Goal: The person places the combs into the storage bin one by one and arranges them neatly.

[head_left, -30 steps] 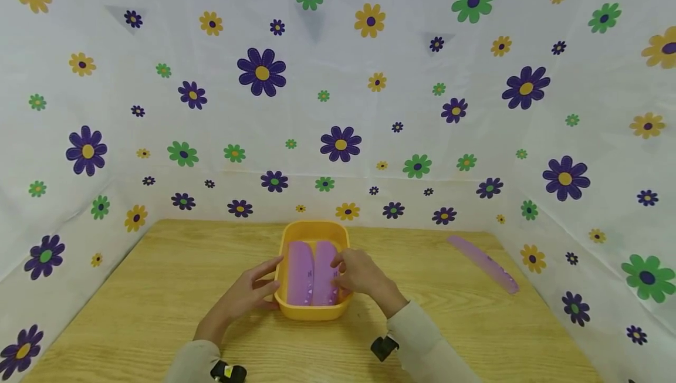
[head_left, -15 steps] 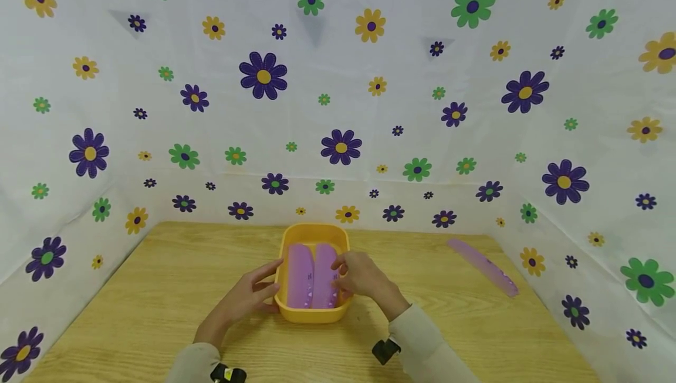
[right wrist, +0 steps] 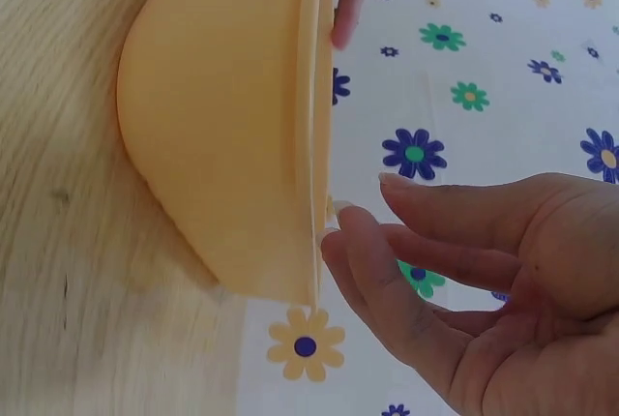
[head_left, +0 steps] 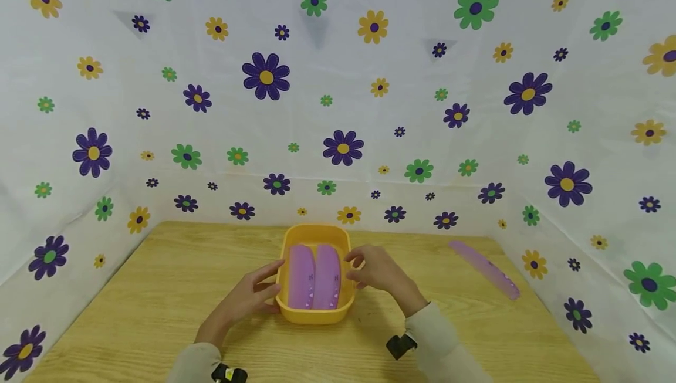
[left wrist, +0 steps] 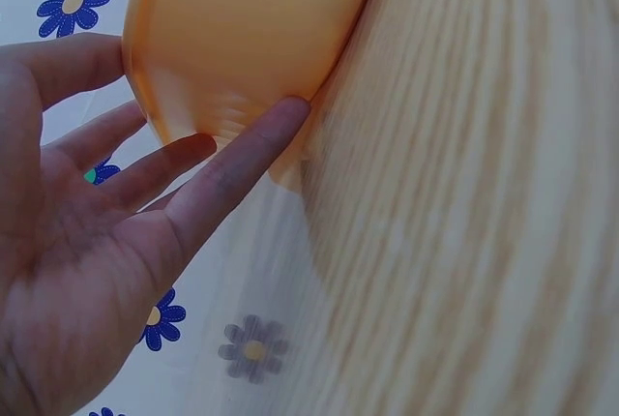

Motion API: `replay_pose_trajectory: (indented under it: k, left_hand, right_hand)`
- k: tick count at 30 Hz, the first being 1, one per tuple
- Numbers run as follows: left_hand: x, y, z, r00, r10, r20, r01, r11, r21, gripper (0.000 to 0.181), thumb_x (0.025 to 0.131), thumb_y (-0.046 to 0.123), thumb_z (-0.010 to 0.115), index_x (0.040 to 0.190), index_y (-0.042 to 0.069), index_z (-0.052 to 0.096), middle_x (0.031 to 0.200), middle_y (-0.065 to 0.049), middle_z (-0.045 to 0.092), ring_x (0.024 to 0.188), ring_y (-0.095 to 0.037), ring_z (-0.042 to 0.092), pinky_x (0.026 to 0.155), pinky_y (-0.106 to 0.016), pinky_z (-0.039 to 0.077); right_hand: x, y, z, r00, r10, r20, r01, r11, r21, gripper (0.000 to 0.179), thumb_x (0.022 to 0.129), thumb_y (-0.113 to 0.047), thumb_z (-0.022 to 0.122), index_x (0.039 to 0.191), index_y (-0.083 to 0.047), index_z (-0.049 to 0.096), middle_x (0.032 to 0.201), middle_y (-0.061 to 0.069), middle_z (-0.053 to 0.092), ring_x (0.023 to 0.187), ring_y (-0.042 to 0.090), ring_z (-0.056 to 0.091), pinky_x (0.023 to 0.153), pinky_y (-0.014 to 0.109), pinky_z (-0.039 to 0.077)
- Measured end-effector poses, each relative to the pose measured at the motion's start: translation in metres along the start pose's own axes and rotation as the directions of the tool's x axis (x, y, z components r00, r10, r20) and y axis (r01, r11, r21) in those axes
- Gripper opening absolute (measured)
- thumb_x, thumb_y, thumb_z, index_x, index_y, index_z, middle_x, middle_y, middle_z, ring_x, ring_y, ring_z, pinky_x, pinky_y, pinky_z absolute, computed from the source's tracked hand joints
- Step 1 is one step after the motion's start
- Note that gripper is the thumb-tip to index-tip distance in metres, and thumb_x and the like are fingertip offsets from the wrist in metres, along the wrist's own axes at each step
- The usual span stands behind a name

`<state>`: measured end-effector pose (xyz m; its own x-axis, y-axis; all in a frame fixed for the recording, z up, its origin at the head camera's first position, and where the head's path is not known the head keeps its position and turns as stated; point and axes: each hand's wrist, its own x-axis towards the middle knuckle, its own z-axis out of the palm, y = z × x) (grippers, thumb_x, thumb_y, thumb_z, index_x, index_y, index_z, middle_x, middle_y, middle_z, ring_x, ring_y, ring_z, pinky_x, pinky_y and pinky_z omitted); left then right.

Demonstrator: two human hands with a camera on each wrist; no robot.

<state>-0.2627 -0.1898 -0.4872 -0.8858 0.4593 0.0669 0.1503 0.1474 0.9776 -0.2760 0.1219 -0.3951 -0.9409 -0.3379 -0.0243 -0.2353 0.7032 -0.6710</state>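
A yellow plastic bin point(head_left: 313, 317) stands near the middle of the table. Inside it lie two flat purple combs side by side, a left comb point(head_left: 301, 277) and a right comb point(head_left: 327, 277), with dark print and pale marks along their curved edges. My left hand point(head_left: 245, 295) rests on the bin's left side; in the left wrist view its thumb point(left wrist: 285, 118) presses low on the wall. At the right rim, my right hand point(head_left: 377, 268) has its fingers loosely bent and holds nothing. The right wrist view shows its fingertips point(right wrist: 353, 218) right beside the bin's rim.
A third purple comb point(head_left: 484, 270) lies slanted on the wooden table point(head_left: 211, 254) at the right. Flower-printed white sheeting point(head_left: 343, 113) rises behind the table and along both sides. A dark band point(head_left: 401, 346) circles the right sleeve's cuff.
My right hand has drawn back to the right, from over the right comb inside the bin to the rim. Both combs stay in the bin, and the left hand keeps its place.
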Motion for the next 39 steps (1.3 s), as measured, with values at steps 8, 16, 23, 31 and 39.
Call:
replay_pose_trajectory:
  k: [8, 16, 23, 31, 39]
  left_hand:
    - [-0.001, 0.001, 0.000, 1.000, 0.005, 0.002, -0.005, 1.000, -0.016, 0.066, 0.108, 0.015, 0.054, 0.164, 0.003, 0.022, 0.169, -0.033, 0.012, 0.142, -0.058, 0.041, 0.088, -0.045, 0.065]
    - [-0.001, 0.000, 0.003, 0.999, -0.039, -0.023, 0.039, 0.999, 0.001, 0.066, 0.108, 0.019, 0.055, 0.164, 0.006, 0.023, 0.170, -0.030, 0.015, 0.142, -0.055, 0.044, 0.089, -0.045, 0.065]
    - [0.000, -0.001, 0.002, 0.999, -0.032, -0.015, 0.032, 0.999, -0.007, 0.066, 0.108, 0.018, 0.054, 0.164, 0.005, 0.022, 0.169, -0.031, 0.015, 0.142, -0.055, 0.044, 0.088, -0.045, 0.065]
    - [-0.001, -0.003, 0.001, 1.000, -0.026, -0.004, 0.026, 1.000, -0.018, 0.065, 0.108, 0.016, 0.053, 0.164, 0.005, 0.021, 0.169, -0.031, 0.015, 0.142, -0.057, 0.043, 0.088, -0.045, 0.065]
    - [0.001, -0.005, 0.002, 1.000, -0.023, -0.002, 0.023, 1.000, -0.014, 0.066, 0.108, 0.017, 0.054, 0.165, 0.007, 0.022, 0.169, -0.031, 0.015, 0.142, -0.057, 0.043, 0.087, -0.045, 0.065]
  right_hand:
    - [-0.005, 0.022, -0.020, 0.998, 0.008, -0.067, -0.012, 0.999, -0.049, 0.027, 0.090, -0.003, 0.076, 0.116, 0.003, 0.071, 0.109, 0.025, 0.070, 0.064, 0.016, 0.071, 0.065, 0.038, 0.067]
    - [-0.013, 0.041, -0.032, 0.997, 0.013, -0.070, -0.018, 0.997, -0.080, 0.027, 0.091, -0.002, 0.075, 0.117, 0.005, 0.070, 0.109, 0.028, 0.068, 0.065, 0.019, 0.071, 0.065, 0.039, 0.066]
    - [-0.014, 0.048, -0.040, 0.997, 0.040, -0.068, -0.047, 0.994, -0.102, 0.029, 0.091, -0.003, 0.076, 0.117, 0.005, 0.070, 0.110, 0.027, 0.068, 0.067, 0.018, 0.070, 0.066, 0.039, 0.066]
    - [-0.016, 0.057, -0.041, 0.995, 0.056, -0.077, -0.067, 0.987, -0.145, 0.029, 0.091, -0.004, 0.076, 0.118, 0.006, 0.070, 0.111, 0.027, 0.069, 0.064, 0.018, 0.071, 0.061, 0.032, 0.064]
    - [-0.020, 0.063, -0.046, 0.996, 0.052, -0.075, -0.062, 0.988, -0.140, 0.030, 0.092, -0.004, 0.075, 0.119, 0.005, 0.069, 0.111, 0.026, 0.068, 0.068, 0.021, 0.072, 0.063, 0.034, 0.065]
